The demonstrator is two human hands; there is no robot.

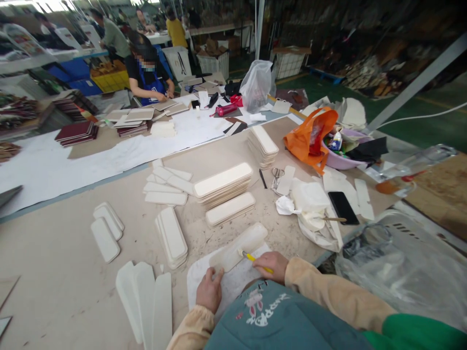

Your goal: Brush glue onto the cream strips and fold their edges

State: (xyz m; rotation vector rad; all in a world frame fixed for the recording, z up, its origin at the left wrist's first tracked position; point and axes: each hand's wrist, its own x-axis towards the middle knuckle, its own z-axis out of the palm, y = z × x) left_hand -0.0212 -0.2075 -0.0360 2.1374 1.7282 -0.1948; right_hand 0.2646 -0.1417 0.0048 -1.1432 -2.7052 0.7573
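Observation:
My right hand [272, 266] is closed around the yellow handle of a small brush [249, 256], whose pale tip touches a long cream panel [235, 245] with rounded corners. The thumb and fingers of my left hand [209, 290] close on the near left end of that panel. Under it lies a white sheet or board [195, 272]. Stacks of similar cream panels stand beyond, a tall stack [223, 181] and a lower stack [230, 209]. Another stack [171, 238] is to the left, and long cream strips [146, 304] fan out left of my left hand.
To the right are a white tub of paste-like material [310, 197], a phone [343, 208], scissors [278, 175] and a black pen [262, 179]. An orange bag [314, 136] leans on a purple basin [341, 158]. A co-worker [149, 73] sits across the table.

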